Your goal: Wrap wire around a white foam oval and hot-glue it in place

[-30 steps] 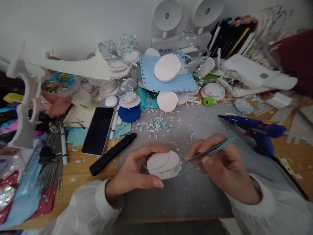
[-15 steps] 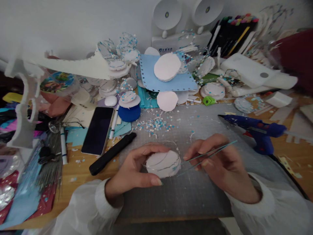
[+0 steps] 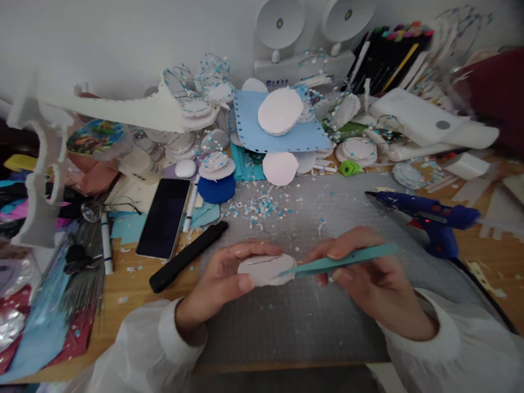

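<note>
My left hand (image 3: 229, 278) grips a round white disc (image 3: 262, 271) by its left side, thumb at the near edge and fingers along the far edge. A thin wire loops over the disc. Between the thumb and fingers of my right hand (image 3: 364, 273) is a pair of teal tweezers (image 3: 347, 260), their tips touching the disc's right part. What the tips hold, if anything, is too small to make out. Both hands are above a grey cutting mat (image 3: 286, 333). Small blue and white confetti pieces (image 3: 262, 208) lie scattered beyond the disc.
A blue glue gun (image 3: 429, 213) with a lit red light lies at right, its cord running toward the near edge. At left are a phone (image 3: 164, 218) and a black bar-shaped object (image 3: 188, 256). Several white discs and a light-blue sheet (image 3: 254, 131) crowd the back.
The tweezers have turned to show their broad side, and their tips now reach the disc. The disc has tilted flatter and shifted slightly left. The glue gun's red light now shows.
</note>
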